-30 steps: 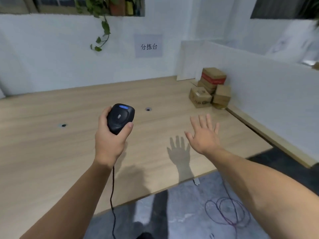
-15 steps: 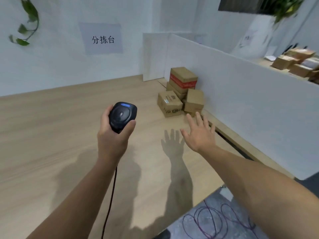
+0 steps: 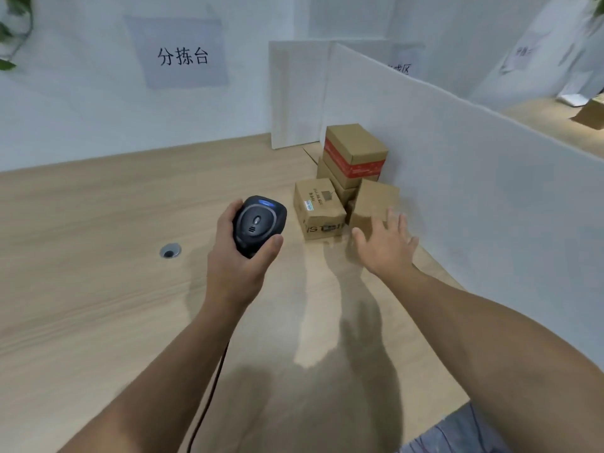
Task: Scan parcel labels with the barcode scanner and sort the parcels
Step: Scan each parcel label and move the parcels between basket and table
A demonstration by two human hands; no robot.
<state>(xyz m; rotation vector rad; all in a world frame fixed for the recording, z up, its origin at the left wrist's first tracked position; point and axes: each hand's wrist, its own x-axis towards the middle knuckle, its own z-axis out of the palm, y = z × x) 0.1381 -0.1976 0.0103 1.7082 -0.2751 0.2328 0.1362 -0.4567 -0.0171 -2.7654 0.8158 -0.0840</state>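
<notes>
- Setting: pale wooden table [image 3: 98,289] against a white wall; paper sign [image 3: 183,55] with printed characters pinned above; white partition [image 3: 457,174] along the table's right edge; round cable grommet [image 3: 170,250] set in the tabletop.
- Stock: four cardboard parcels clustered in the far right corner against the partition. Red-taped box [image 3: 354,148] sits on top of a lower box [image 3: 336,188]; labelled box [image 3: 318,207] stands in front at left, label face up; plain box [image 3: 376,201] stands in front at right.
- Barcode scanner [image 3: 258,223]: black, blue light showing, held above the table just left of the labelled box; its cable [image 3: 209,397] trails toward the near edge.
- Left hand [image 3: 235,266]: fingers and thumb wrapped round the scanner's body.
- Right hand [image 3: 385,250]: flat, fingers spread, holding nothing; stretched toward the plain box, fingertips overlapping its near face. Contact cannot be told.
- Step in hand, judged: fetching a parcel for scanning; none appears sorted.
- Next move calls for: closing the right hand on one front box, drawing it clear of the stack, turning its label toward the scanner.
</notes>
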